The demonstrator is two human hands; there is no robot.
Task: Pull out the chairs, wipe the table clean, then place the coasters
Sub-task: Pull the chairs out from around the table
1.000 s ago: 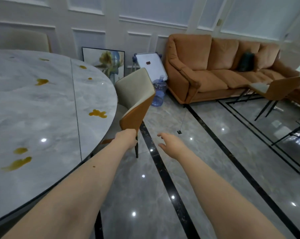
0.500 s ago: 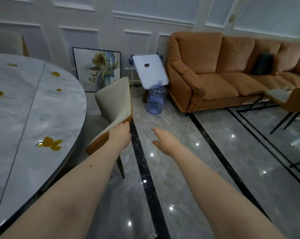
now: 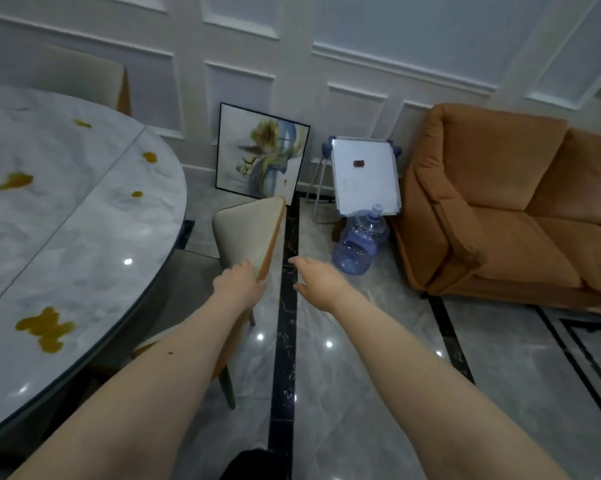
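The first step, pulling out the chairs, is in hand. The left hand [image 3: 238, 284] grasps the near corner of the chair [image 3: 249, 233] backrest; the right hand [image 3: 314, 280] hovers released just beside it, at three o'clock. The chair sits just off the counter [image 3: 84, 237] rim, its backrest running toward twelve o'clock, seat facing the counter. Next likely: drawing it farther clear. Yellow spills [image 3: 44, 329] wait for wiping.

White panelled wall [image 3: 344, 39], glossy grey floor [image 3: 378, 341], orange sofa [image 3: 520, 209], framed painting [image 3: 261, 152]
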